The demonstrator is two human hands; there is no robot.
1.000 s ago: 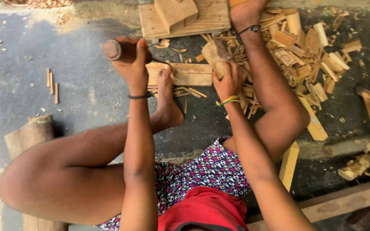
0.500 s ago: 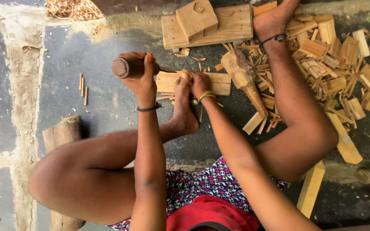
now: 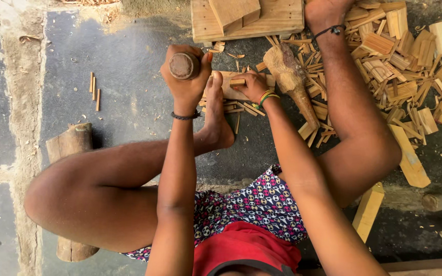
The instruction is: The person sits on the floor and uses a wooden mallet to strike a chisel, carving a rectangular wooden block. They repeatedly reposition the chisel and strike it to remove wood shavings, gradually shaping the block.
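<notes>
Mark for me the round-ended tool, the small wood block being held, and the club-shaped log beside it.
Round-ended tool (image 3: 184,65), head view, on its circular end face.
Small wood block (image 3: 237,81), head view, on its top.
Club-shaped log (image 3: 288,71), head view, on its thick upper part.

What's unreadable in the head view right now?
- Round brown tool handle: only its end shows; left hand covers the rest.
- Pale flat wood piece: partly under right hand and a foot.
- Stacked wooden blocks: cut by top edge.

No packages, no labels, no signs, no screens anywhere in view, only bare wood and stone floor
</notes>
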